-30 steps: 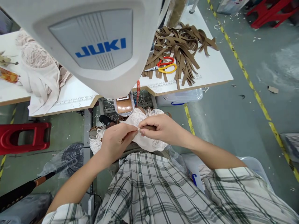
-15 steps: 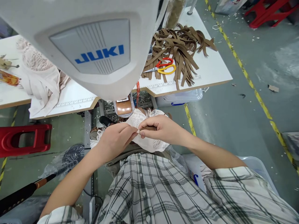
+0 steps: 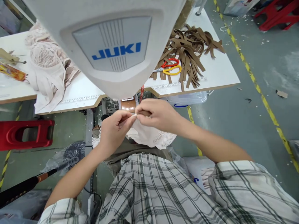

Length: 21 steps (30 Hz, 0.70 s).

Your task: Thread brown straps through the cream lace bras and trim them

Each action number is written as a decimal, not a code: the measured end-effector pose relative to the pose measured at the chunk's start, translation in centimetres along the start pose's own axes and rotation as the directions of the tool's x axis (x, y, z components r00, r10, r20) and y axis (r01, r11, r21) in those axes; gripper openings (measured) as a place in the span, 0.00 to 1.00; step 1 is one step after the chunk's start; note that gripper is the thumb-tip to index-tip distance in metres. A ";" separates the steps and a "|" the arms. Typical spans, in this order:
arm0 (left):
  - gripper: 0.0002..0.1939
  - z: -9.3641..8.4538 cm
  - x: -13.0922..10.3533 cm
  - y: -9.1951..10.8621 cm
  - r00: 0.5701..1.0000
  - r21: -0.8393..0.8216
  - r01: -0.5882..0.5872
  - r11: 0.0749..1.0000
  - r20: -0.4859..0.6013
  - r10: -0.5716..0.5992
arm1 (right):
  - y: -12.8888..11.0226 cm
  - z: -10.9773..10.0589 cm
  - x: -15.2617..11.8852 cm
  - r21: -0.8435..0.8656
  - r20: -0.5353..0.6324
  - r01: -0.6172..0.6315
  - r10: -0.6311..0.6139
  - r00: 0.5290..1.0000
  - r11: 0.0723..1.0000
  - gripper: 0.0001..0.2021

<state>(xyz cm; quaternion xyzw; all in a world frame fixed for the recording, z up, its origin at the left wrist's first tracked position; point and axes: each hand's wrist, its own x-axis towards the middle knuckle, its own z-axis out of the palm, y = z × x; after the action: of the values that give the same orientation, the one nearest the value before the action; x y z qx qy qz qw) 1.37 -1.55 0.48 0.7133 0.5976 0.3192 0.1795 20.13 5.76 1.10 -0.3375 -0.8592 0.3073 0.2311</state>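
Our two hands have risen toward the table edge since the earlier frame, lifting part of the white lace garment [image 3: 148, 133] with them. Closest to us, a green-and-white plaid shirt [image 3: 144, 186] fills the foreground below olive-brown trousers [image 3: 133, 150]. Above the lap, our left hand [image 3: 113, 132] and right hand [image 3: 163, 116] meet, thumbs and fingertips pinching a small edge of the garment, which hangs below them over the lap. Something brown shows inside the curl of our right hand, too hidden to identify. A white sewing machine head [image 3: 121, 84] lettered "JUKI" in blue looms over the hands, with a shiny brown pad [image 3: 128, 105] partly visible beneath it. Behind, the white table [image 3: 219, 68] carries printed ruler markings along its edge. On our left lies a pile of pale lace fabric [image 3: 44, 59], beside an orange packet [image 3: 15, 73]; on our right, scissors [image 3: 164, 70] with one red and one yellow handle rest on a heap of brown fabric strips [image 3: 187, 59]. A clear lidded box [image 3: 193, 98] sits under the table's right side. On the scrap-strewn floor, we see one red stool [image 3: 7, 137] at left, yellow-and-black tape [image 3: 258, 89] running along the right, and, farthest off, a second red stool [image 3: 275, 15].
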 end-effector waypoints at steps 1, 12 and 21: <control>0.06 0.0 0.0 -0.7 0.996 0.079 -0.042 0.996 -0.072 0.048 | 0.2 -0.2 1.1 0.038 0.033 -0.017 0.016 0.999 0.999 0.06; 0.20 -0.8 1.2 -6.5 0.839 0.421 -0.518 0.745 0.080 0.538 | -0.7 -1.1 4.0 -0.103 0.161 -0.090 0.106 0.981 0.991 0.13; 0.18 -1.3 1.0 -2.6 0.902 0.586 -0.418 0.694 0.178 0.392 | 1.8 2.4 0.4 -0.271 -0.279 0.092 -0.170 0.945 0.958 0.11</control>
<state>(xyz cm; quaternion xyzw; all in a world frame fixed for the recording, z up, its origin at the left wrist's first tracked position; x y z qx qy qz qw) -1.35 -0.14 -0.01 0.8521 0.4926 0.1262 -0.1237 19.16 6.22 -1.73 -0.3487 -0.8672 0.1236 0.3333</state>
